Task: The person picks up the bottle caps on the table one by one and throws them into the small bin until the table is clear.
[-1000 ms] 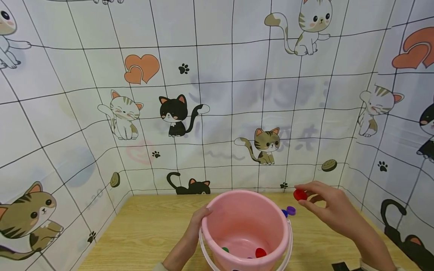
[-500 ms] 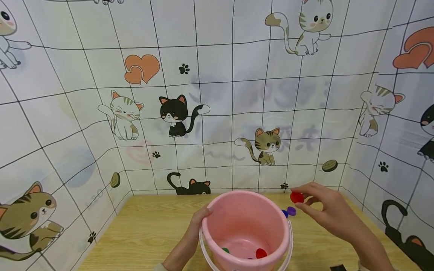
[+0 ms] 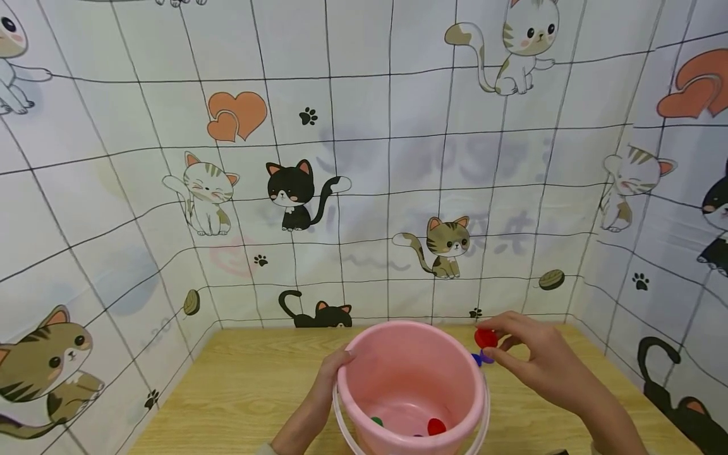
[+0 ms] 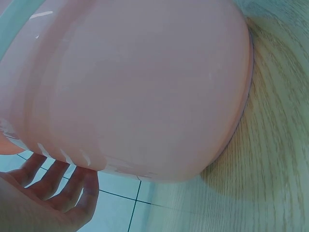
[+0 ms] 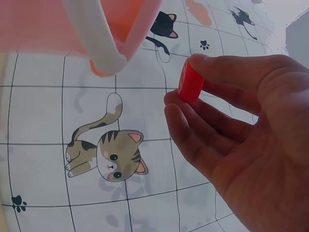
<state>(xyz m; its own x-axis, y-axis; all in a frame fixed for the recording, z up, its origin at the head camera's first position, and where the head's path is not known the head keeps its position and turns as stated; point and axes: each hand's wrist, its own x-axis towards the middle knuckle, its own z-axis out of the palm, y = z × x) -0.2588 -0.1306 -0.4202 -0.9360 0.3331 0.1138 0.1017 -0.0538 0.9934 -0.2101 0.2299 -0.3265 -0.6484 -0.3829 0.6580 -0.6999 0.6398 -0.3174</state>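
Observation:
A pink bucket (image 3: pixel 412 370) with a white handle (image 3: pixel 485 414) stands on the wooden table. My left hand (image 3: pixel 318 395) grips its left side, thumb over the rim; in the left wrist view the fingers (image 4: pixel 60 186) lie against the outer wall. Beyond the bucket's right rim, my right hand (image 3: pixel 540 363) pinches a red bottle cap (image 5: pixel 190 81) between thumb and fingers, held in the air. Inside the bucket lie another red cap (image 3: pixel 436 427), a green cap (image 3: pixel 377 421) and a small dark piece, mostly hidden by the near rim.
Behind the right rim, a blue cap (image 3: pixel 476 359) and a purple cap (image 3: pixel 486 357) lie on the table (image 3: pixel 244 385), partly covered by the rim and my right hand. Cat-printed cloth walls (image 3: pixel 364 189) enclose the back and sides. A dark object (image 3: pixel 560 452) shows at the bottom edge.
My right hand has moved left and slightly down, bringing the red bottle cap closer to the bucket's rim. My left hand and the bucket have stayed in place.

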